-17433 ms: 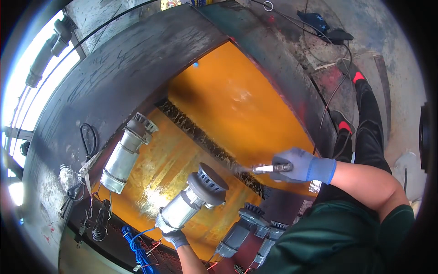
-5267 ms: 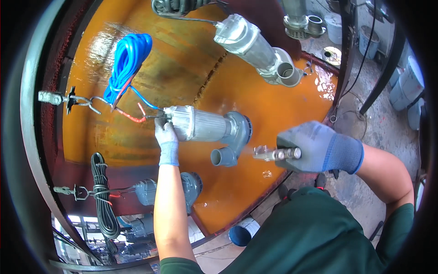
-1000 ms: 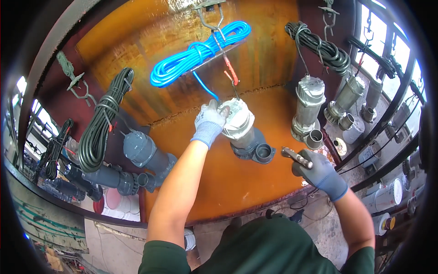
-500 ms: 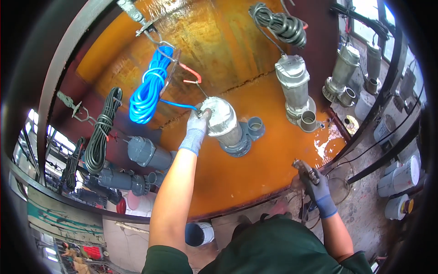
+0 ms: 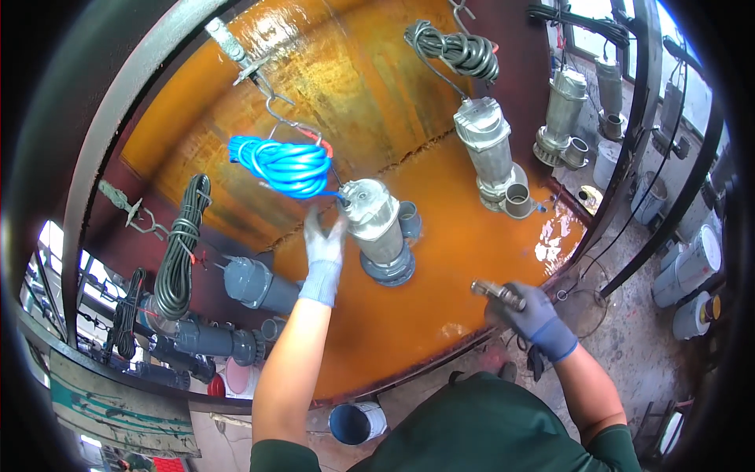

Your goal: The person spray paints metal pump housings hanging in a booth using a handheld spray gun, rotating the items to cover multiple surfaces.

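In front of me a silver submersible pump with a grey-blue base hangs from a hook and chain. A coil of bright blue cable hangs beside its top. My left hand, in a pale grey glove, is open just left of the pump, its fingers apart; I cannot tell whether a fingertip touches it. Lower right, my right hand, in a darker glove, is wrapped round a metal spray gun whose front end points left. Palm and fingers hide much of the gun's body.
Another silver pump hangs at the right, under a black cable coil. Grey pumps and a dark cable coil hang at the left. An orange-stained booth wall stands behind. Buckets stand on the floor.
My left hand has come off the pump's top and sits lower. The pump has turned and the blue coil has swung up. My right hand has moved left with the spray gun.
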`<state>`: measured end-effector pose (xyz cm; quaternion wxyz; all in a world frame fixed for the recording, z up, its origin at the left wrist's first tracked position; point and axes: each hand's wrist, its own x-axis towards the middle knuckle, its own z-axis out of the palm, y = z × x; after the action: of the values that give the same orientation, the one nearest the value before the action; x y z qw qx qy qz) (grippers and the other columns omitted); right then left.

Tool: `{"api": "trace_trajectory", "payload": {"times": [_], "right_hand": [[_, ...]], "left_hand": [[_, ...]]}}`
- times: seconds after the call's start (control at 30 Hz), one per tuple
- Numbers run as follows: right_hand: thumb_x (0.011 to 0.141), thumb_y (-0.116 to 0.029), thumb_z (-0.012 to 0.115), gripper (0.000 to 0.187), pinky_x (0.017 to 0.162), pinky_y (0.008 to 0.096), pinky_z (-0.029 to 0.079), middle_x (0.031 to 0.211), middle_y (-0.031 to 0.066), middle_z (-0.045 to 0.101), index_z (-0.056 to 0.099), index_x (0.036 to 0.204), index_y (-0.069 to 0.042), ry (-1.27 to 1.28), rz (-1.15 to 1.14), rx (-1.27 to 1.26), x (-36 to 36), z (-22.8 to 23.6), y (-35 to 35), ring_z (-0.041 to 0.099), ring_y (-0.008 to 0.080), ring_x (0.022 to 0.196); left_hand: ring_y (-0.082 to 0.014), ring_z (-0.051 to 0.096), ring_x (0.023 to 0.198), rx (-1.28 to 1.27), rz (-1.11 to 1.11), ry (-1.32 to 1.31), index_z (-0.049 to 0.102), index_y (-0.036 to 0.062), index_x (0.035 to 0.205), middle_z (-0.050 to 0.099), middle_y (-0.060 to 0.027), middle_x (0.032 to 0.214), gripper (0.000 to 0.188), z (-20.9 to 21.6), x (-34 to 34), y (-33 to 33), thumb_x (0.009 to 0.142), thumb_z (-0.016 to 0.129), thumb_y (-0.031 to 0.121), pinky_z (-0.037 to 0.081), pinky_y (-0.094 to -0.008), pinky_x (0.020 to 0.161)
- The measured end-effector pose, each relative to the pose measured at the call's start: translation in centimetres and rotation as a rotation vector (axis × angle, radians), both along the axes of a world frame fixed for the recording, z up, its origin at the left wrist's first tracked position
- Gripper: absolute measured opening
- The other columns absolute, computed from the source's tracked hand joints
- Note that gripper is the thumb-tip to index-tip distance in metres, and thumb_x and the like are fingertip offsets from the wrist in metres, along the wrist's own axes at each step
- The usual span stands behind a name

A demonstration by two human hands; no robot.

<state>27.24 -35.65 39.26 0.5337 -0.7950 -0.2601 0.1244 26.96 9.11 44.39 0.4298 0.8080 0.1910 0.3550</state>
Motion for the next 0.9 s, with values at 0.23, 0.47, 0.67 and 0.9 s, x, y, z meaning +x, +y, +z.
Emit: {"api": "trace_trajectory", "payload": {"times": [0.23,0.47,0.67,0.9], "right_hand": [[0.097,-0.02,0.072,0.021,0.081,0.0425,0.059,0.095,0.0177,0.078,0.071,0.108,-0.003,0.059,0.244,-0.034,-0.4,1.6,3.3,0.077,0.0358,0.09],[0.099,-0.016,0.07,0.02,0.073,0.0368,0.059,0.089,0.0157,0.077,0.068,0.11,0.0,0.155,-0.135,0.156,0.3,-1.9,4.9,0.075,0.0216,0.077],[0.097,-0.024,0.078,0.025,0.074,0.0407,0.058,0.092,0.0207,0.075,0.069,0.107,-0.003,0.126,-0.023,0.117,-1.4,-4.5,4.6,0.078,0.0304,0.084],[0.095,-0.025,0.083,0.028,0.075,0.0394,0.055,0.085,0.015,0.072,0.07,0.106,-0.003,0.257,0.118,0.104,-3.4,-5.8,1.3,0.067,0.0198,0.076]], "left_hand": [[-0.0352,0.039,0.153,0.767,0.093,-0.435,0.046,-0.0027,0.159,0.042,-0.0215,0.163,0.062,10.3,-7.6,-3.6,0.103,0.067,0.015,0.028,-0.0513,0.129],[-0.0444,0.046,0.147,1.232,-0.144,-0.382,0.061,0.0058,0.151,0.054,-0.0219,0.157,0.06,19.5,-2.7,-6.0,0.095,0.076,0.021,0.033,-0.0556,0.125],[-0.041,0.066,0.12,1.178,-0.272,-0.239,0.063,0.0031,0.146,0.069,-0.0223,0.136,0.062,20.1,0.8,-6.6,0.095,0.076,0.036,0.047,-0.0513,0.109],[-0.0404,0.063,0.127,1.18,-0.221,-0.223,0.062,0.0028,0.148,0.067,-0.0228,0.139,0.062,19.2,2.3,-7.9,0.095,0.077,0.031,0.045,-0.0511,0.111]]}}
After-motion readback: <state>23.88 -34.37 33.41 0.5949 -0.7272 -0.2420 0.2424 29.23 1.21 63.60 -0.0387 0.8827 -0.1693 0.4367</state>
